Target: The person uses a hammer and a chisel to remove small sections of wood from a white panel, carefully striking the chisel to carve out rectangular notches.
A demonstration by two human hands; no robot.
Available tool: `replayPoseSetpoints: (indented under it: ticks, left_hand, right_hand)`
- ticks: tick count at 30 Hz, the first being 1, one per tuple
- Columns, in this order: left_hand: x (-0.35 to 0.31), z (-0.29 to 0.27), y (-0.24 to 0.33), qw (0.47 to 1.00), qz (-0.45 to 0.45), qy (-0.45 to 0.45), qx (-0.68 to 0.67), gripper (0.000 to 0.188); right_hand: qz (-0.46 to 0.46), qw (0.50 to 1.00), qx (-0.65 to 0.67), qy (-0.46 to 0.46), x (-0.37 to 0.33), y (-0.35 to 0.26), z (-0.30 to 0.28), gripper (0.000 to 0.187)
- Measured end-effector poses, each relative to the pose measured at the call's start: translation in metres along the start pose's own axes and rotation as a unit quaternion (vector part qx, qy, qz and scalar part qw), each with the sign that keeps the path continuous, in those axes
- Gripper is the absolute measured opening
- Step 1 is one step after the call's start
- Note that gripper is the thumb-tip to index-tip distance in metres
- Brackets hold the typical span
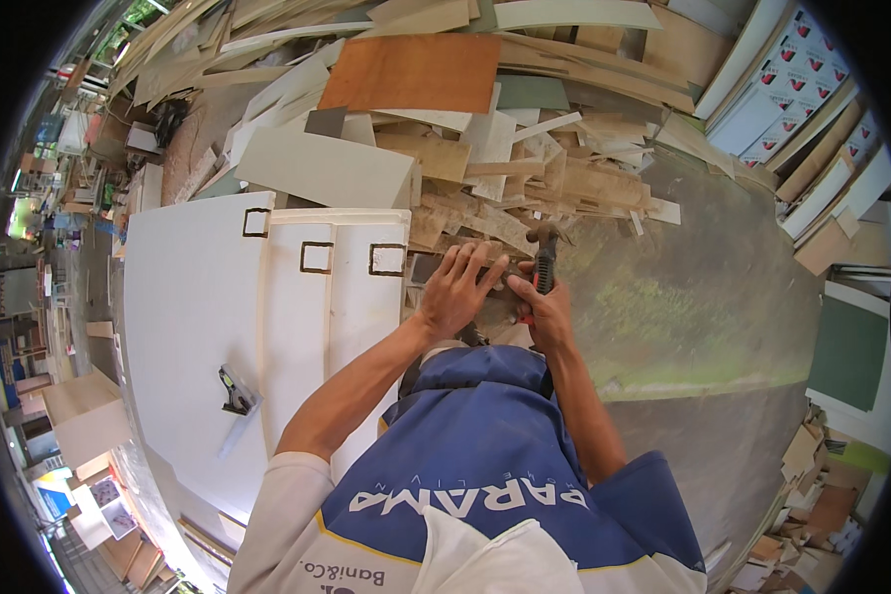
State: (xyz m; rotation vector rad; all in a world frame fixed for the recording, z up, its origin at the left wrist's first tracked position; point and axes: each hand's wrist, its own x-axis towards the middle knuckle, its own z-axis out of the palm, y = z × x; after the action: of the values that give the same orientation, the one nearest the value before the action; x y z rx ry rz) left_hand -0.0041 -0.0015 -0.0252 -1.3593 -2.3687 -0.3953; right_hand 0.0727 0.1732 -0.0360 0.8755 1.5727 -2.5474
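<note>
In my right hand [549, 307] is a claw hammer [544, 265], held upright by its black and red handle, its head above my fist. My left hand [455, 289] is just beside it, fingers stretched and slightly apart, over the edge of the wood scraps. What lies under those fingertips is hard to make out. Left of my hands lies a large white panel frame [297, 297] with pale strips along it and small dark-outlined squares. A small black and green hand tool [236, 391] rests on the panel, next to a translucent strip [240, 428].
A heap of wood offcuts [564, 178] spreads ahead, topped by an orange-brown board [411, 71]. Sheets [782, 79] lean at the far right above a green-centred panel [848, 353]. Grey floor [703, 297] lies to my right; more scraps [822, 505] are piled lower right.
</note>
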Motion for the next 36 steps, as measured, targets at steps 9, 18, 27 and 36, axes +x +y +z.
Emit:
replayPoseSetpoints:
  ticks: [9, 18, 27, 36]
  left_hand:
    - [-0.003, 0.01, -0.017, 0.998, -0.028, -0.058, 0.025, 0.068]
    - [-0.007, 0.016, -0.018, 0.998, -0.044, -0.047, 0.014, 0.071]
    - [-0.006, 0.015, -0.018, 0.997, -0.05, -0.049, 0.031, 0.061]
    - [-0.009, 0.016, -0.017, 0.997, -0.054, -0.055, 0.022, 0.065]
  right_hand:
    - [-0.044, 0.998, -0.045, -0.015, 0.018, -0.003, 0.009, 0.042]
    - [-0.041, 0.999, -0.024, -0.02, 0.024, 0.003, 0.008, 0.04]
    - [-0.036, 0.998, -0.043, -0.033, 0.025, -0.002, 0.008, 0.037]
    - [-0.039, 0.998, -0.03, -0.037, 0.024, -0.002, 0.006, 0.035]
